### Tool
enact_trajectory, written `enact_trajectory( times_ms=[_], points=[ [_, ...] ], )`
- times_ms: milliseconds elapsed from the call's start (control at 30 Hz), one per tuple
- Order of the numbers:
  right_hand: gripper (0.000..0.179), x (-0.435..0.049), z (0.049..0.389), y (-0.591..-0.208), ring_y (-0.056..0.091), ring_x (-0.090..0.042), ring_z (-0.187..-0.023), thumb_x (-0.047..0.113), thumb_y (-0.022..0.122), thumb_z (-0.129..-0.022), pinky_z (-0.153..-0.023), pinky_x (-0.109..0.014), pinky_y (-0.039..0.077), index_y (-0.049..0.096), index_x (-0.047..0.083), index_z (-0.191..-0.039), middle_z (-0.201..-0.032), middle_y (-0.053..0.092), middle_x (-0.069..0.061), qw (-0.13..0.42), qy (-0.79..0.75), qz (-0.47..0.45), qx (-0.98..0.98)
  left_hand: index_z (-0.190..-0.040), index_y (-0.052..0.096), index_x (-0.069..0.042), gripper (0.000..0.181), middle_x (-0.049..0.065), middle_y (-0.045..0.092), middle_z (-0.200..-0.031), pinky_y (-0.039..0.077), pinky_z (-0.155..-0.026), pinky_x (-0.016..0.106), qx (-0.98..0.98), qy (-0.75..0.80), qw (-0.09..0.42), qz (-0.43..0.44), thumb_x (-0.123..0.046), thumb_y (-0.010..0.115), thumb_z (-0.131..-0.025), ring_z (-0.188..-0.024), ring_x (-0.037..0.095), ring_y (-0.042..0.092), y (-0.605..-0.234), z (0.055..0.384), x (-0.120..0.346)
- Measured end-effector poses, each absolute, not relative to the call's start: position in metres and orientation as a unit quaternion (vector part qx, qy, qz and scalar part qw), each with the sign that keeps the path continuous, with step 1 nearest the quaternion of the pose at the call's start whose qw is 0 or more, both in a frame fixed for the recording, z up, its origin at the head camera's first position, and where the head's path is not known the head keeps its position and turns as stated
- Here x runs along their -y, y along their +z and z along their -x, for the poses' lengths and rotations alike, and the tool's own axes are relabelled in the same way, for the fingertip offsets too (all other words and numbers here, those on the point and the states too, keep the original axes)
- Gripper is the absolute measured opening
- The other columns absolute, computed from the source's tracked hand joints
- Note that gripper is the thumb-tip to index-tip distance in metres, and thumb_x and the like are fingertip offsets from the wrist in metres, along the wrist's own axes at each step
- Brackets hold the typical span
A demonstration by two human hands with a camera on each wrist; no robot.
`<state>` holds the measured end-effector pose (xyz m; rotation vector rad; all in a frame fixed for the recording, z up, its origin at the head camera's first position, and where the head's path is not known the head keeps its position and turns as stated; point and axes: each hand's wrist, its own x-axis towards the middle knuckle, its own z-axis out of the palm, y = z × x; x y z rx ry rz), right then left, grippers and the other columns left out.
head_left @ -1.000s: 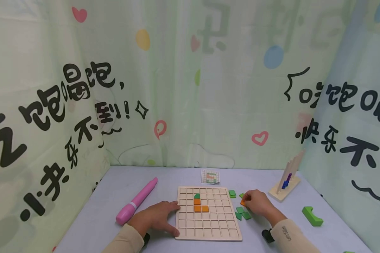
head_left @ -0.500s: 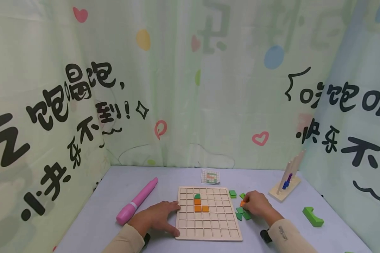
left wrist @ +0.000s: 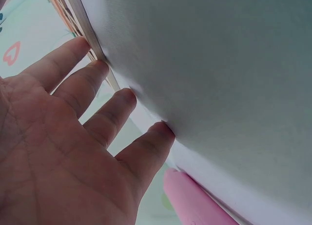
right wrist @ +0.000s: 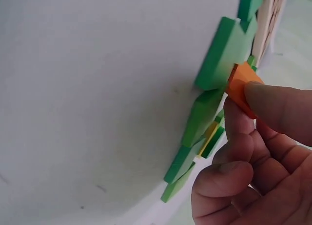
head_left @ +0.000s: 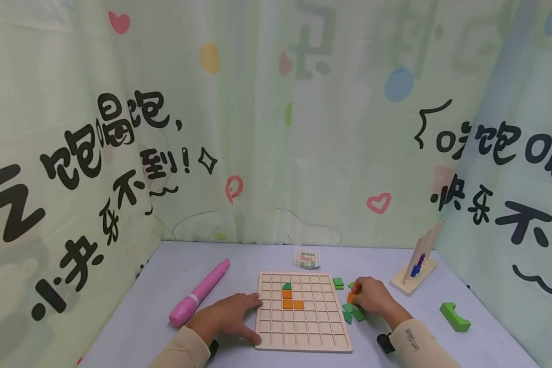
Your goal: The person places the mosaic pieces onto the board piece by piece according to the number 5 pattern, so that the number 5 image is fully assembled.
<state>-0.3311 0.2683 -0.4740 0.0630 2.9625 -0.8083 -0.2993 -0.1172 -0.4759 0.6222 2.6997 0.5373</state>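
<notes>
A pale wooden grid board (head_left: 317, 327) lies on the table in the head view. Set in its squares are a green quarter-round tile (head_left: 287, 286) and several orange tiles (head_left: 287, 304). Along the board's left edge rests my left hand (head_left: 227, 317), fingers spread and fairly straight, thumb near the front corner. To the right of the board, my right hand (head_left: 374, 295) pinches an orange square tile (right wrist: 240, 86) between thumb and finger, tilted over loose green tiles (right wrist: 226, 54). In the left wrist view the fingertips (left wrist: 100, 66) meet the board's side.
A small patterned card (head_left: 305, 257) lies behind the board. To the left is a pink tapered stick (head_left: 200, 291) with a white band. At right stand a wooden stand (head_left: 414, 273) with blue and purple pieces and a green curved block (head_left: 454, 317). Printed curtains (head_left: 331, 204) enclose the table.
The orange tile in my right hand has tipped up to show more of its face. The right hand has shifted only slightly; the left hand stays at the board.
</notes>
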Motion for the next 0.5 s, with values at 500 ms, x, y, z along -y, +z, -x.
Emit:
enact_trajectory(
  times_ms=[500],
  points=[
    [0.012, -0.256, 0.327, -0.459, 0.058, -0.022, -0.084, 0.000, 0.067, -0.093, -0.071, -0.030, 0.053, 0.070, 0.000, -0.104, -0.094, 0.066, -0.009, 0.031, -0.338, -0.020, -0.940, -0.149, 0.056, -0.022, 0.089, -0.003, 0.047, -0.162, 0.038, -0.121, 0.050, -0.945, 0.187, 0.155, -0.218, -0.053, 0.091, -0.073, -0.149, 0.029, 0.043, -0.475, 0.297, 0.117]
  ],
)
